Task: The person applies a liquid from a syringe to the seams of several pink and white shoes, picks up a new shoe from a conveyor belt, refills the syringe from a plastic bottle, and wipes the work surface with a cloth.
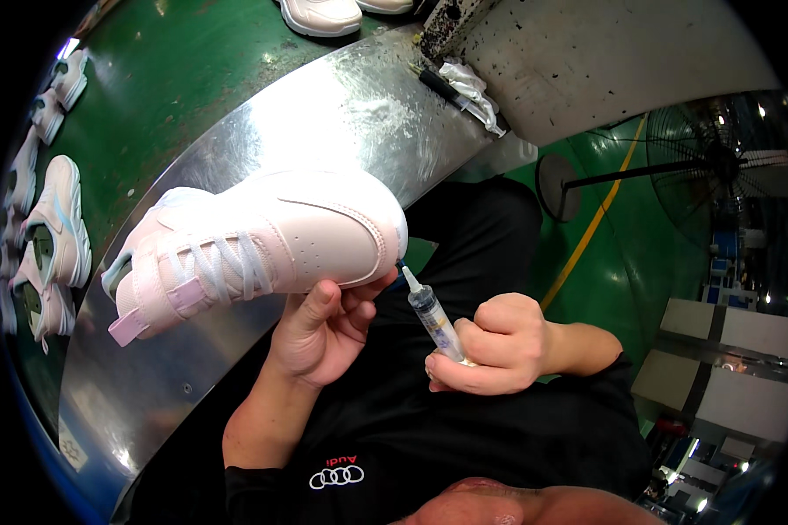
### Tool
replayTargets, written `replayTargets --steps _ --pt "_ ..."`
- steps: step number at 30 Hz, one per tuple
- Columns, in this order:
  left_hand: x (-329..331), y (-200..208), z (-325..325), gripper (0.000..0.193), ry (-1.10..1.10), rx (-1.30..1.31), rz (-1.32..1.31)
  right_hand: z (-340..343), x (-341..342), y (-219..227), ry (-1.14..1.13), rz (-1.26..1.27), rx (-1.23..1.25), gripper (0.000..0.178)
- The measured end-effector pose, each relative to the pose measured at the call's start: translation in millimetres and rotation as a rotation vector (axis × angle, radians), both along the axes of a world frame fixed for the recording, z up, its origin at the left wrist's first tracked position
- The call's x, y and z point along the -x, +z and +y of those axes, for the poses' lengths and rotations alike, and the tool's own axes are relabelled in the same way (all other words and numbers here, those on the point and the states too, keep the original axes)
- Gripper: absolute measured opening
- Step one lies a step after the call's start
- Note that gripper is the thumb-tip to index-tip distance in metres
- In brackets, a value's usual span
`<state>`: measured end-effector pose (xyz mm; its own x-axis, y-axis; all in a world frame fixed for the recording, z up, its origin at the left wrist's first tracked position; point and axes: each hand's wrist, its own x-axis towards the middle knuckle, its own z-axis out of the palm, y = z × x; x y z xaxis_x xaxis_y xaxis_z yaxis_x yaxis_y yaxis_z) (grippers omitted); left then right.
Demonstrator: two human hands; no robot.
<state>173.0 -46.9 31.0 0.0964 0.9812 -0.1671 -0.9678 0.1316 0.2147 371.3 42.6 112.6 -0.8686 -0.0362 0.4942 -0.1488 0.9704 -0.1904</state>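
A pale pink sneaker with white laces and a lilac pull tab lies on its side, its toe toward the right. My left hand grips it from below near the toe, thumb up and fingers curled under the sole edge. My right hand is closed round the rear of a clear syringe. The syringe's white nozzle points up at the toe's sole edge, where a small dark tip meets or nearly meets the shoe. The sneaker's underside and my right fingertips are partly hidden.
A shiny metal table runs beneath the sneaker. Near its far right corner lie a black-handled tool and crumpled white tissue. More sneakers stand on a green surface at left. A fan and cartons are at right.
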Motion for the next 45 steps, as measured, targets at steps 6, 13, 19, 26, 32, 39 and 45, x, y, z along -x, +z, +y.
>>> replayTargets --steps 6,13,19,26,32,39,45 --pt "-1.2 0.2 0.6 0.048 0.011 -0.017 -0.024 -1.2 0.0 0.8 0.004 -0.009 -0.011 0.021" --pt "-1.9 1.0 0.7 0.048 0.005 -0.027 -0.03 -1.2 -1.6 0.6 0.001 -0.008 0.004 0.019" --pt "-3.1 0.4 1.5 0.048 0.008 -0.004 -0.015 -1.3 -3.0 1.5 0.009 -0.024 0.053 0.017" --pt "5.1 -21.2 -38.4 0.054 -0.029 -0.052 -0.054 18.4 -12.2 0.8 -0.016 0.297 -0.072 0.016" --pt "25.3 1.4 -144.4 0.075 0.141 0.291 0.214 66.3 -1.8 -30.8 -0.24 0.031 0.053 0.04" --pt "62.8 15.4 -112.1 0.086 0.307 0.358 0.652 83.9 23.4 -55.2 -0.205 -0.011 0.135 0.041" --pt "141.7 16.7 86.1 0.041 0.38 0.16 0.593 83.8 31.4 -42.2 -0.16 0.016 0.214 0.04"
